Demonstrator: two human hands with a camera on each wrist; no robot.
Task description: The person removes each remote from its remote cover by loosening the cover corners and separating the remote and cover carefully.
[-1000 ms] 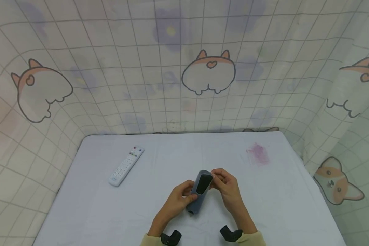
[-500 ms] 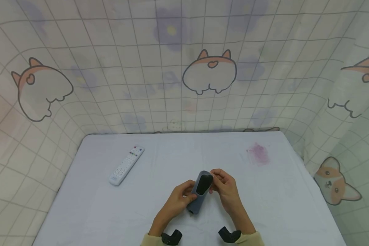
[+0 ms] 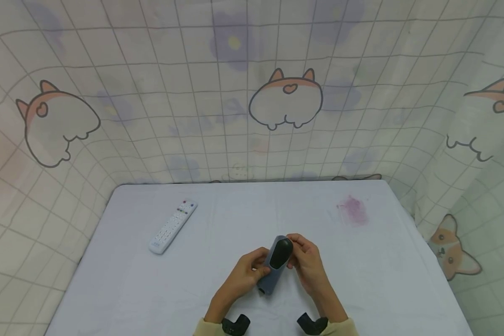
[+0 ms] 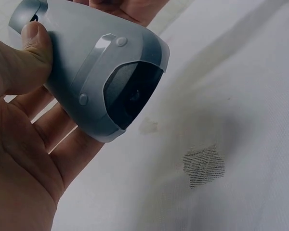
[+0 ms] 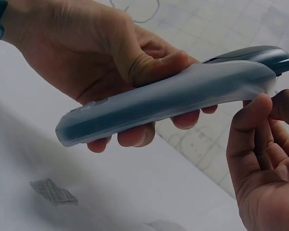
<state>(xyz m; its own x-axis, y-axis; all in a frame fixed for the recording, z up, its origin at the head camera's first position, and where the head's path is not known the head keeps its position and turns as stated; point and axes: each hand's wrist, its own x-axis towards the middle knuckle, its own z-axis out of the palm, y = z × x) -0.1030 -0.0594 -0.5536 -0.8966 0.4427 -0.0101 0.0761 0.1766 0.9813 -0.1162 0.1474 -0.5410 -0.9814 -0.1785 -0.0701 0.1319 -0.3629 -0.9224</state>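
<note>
A dark remote control (image 3: 281,253) sits inside a translucent blue-grey silicone sleeve (image 3: 270,280), held slanted above the table. My left hand (image 3: 241,280) grips the sleeved body, thumb on top and fingers underneath. At the far end, my right hand (image 3: 306,263) pinches the sleeve's edge between thumb and finger. In the right wrist view the remote control's dark head (image 5: 253,55) sticks up out of the sleeve (image 5: 159,96) beside those fingertips. The left wrist view shows the sleeve's near end (image 4: 101,72), with a dark opening in it.
On the left of the white-covered table (image 3: 218,219) lies a white remote control (image 3: 173,227) with several buttons. A pink stain (image 3: 353,210) marks the cloth at the back right. Patterned curtains (image 3: 185,93) hang behind the table and at both sides.
The dark head has come further out past the sleeve's far rim, where the right hand works. Both hands and the sleeve have shifted slightly toward the near edge.
</note>
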